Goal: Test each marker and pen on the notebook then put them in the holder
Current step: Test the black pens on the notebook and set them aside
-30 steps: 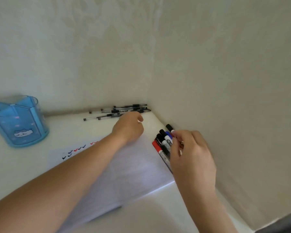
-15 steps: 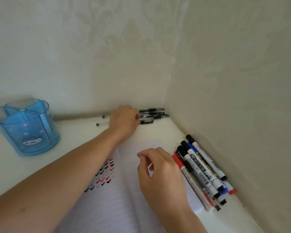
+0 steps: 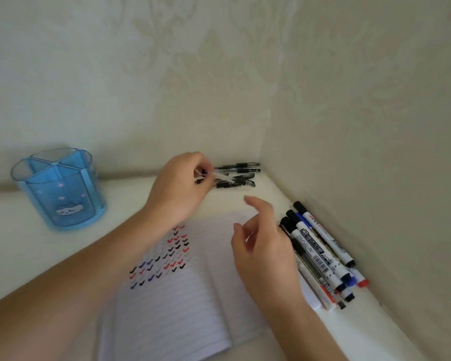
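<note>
Left hand pinching one pen at the corner pile; right hand open above the notebook.

The left hand (image 3: 179, 187) is closed around a clear-barrelled pen (image 3: 220, 176), lifted just over the pile of black-capped pens (image 3: 238, 175) by the wall; its fingertips are blurred. The right hand (image 3: 264, 250), fingers spread and holding nothing, hovers over the lined notebook (image 3: 177, 303), hiding part of the markers (image 3: 320, 252) lying beside it. Red, blue and black ticks mark the page. The translucent blue plastic holder (image 3: 60, 188), divided into compartments, stands well apart on the white tabletop (image 3: 16, 246).
</note>
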